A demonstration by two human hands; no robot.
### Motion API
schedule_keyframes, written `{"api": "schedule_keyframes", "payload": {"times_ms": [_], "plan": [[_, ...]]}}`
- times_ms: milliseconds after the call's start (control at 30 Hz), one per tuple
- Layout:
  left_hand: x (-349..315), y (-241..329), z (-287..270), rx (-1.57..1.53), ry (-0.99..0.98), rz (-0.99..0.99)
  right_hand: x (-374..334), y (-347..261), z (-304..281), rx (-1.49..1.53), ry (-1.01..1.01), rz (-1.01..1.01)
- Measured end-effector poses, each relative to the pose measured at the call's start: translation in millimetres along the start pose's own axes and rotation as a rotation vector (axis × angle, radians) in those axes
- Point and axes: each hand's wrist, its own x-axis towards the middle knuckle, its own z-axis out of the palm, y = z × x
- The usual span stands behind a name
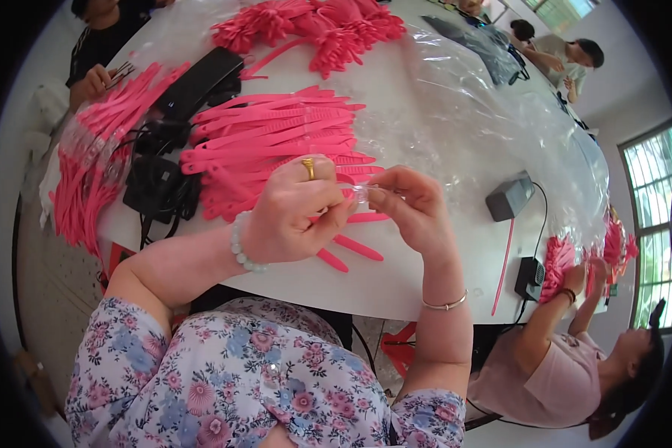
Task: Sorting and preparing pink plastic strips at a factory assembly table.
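My left hand [295, 209], with a ring and a beaded bracelet, is closed in a pinch above the table. My right hand [418, 209], with a thin bangle, pinches from the other side. Between their fingertips is a small clear plastic piece [361, 194], its exact kind too small to make out. A bit of pink shows beside it at my left fingertips. Beneath and beyond my left hand lies a wide layer of pink ridged straps [276, 127], some ends poking out below the hands.
Black boxes with cables [160, 179] stand left of the straps, beside another pink bundle [89, 179]. More pink bundles [313, 26] lie at the far side. Clear plastic sheeting [485, 112] covers the right. A grey box [510, 196] stands there. Co-workers sit around the white table [440, 280].
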Motion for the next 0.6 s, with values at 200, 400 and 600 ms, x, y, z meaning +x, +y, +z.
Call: {"api": "schedule_keyframes", "payload": {"times_ms": [200,400,600], "plan": [[-2.0,-1.9,-6.2,-0.032,-0.027,-0.144,0.0,-0.3,1.2,0.097,0.064,0.062],[-6.5,-19.3,-3.0,-0.385,0.003,-0.538,3.6,-0.7,5.8,0.134,0.084,0.070],[3.3,-19.5,-3.4,-0.230,-0.168,-0.324,-2.2,-4.0,5.5,0.099,0.087,0.086]]}}
